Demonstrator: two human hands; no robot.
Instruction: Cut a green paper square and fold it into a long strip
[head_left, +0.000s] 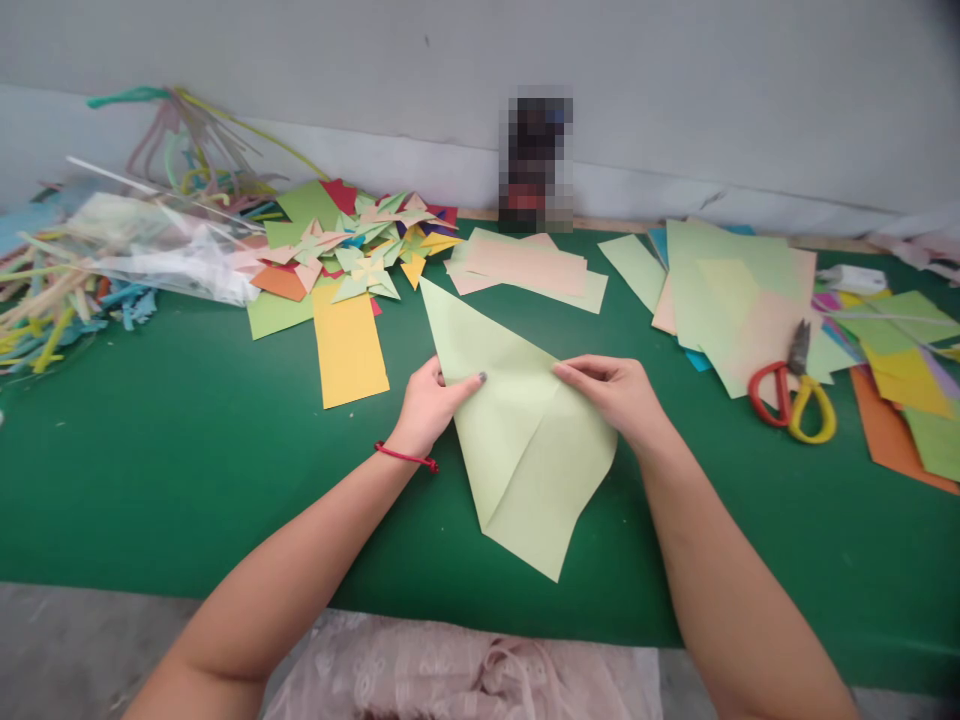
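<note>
A large sheet of pale green paper (517,420) is held in front of me, with one part folded over along a diagonal. Its pointed corner reaches up and left. My left hand (437,398) grips the left edge, thumb on top and the other fingers mostly hidden behind. A red cord bracelet circles that wrist. On the far right side, my right hand (611,385) pinches the paper's upper edge between thumb and fingers. A yellow paper rectangle (350,345) lies to the left of the sheet.
Folded paper stars (367,250) and coloured sheets lie behind on the green table (187,470). Pipe cleaners (52,300) and a clear plastic bag (172,255) are at left. Red-and-yellow-handled scissors (796,390) rest near paper stacks (739,290) at right. A blurred-out object (535,165) stands by the wall.
</note>
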